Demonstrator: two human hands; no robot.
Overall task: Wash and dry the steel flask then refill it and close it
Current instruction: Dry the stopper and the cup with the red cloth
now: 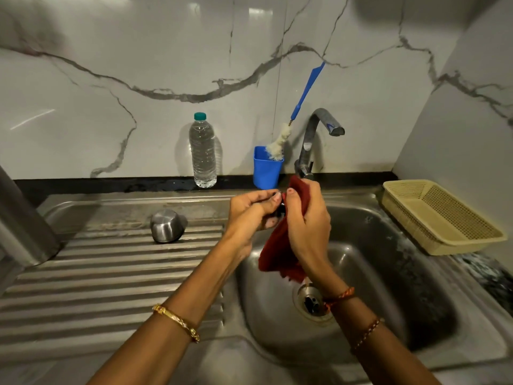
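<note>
The steel flask (25, 218) stands at the far left on the ribbed drainboard (111, 273), partly cut off by the frame edge. Its steel cup lid (168, 226) lies upside down on the drainboard. Over the sink, my left hand (249, 212) pinches a small dark part (281, 209), mostly hidden between the fingers. My right hand (308, 226) grips a red cloth (277, 251) wrapped against that part; the cloth hangs down toward the drain. A clear water bottle (202, 151) with a green cap stands at the back wall.
A blue cup (265, 169) holding a blue-handled bottle brush (302, 93) stands beside the steel tap (313, 140), which is not running. The sink basin (374, 273) lies below my hands. A beige plastic basket (441, 215) sits on the right counter.
</note>
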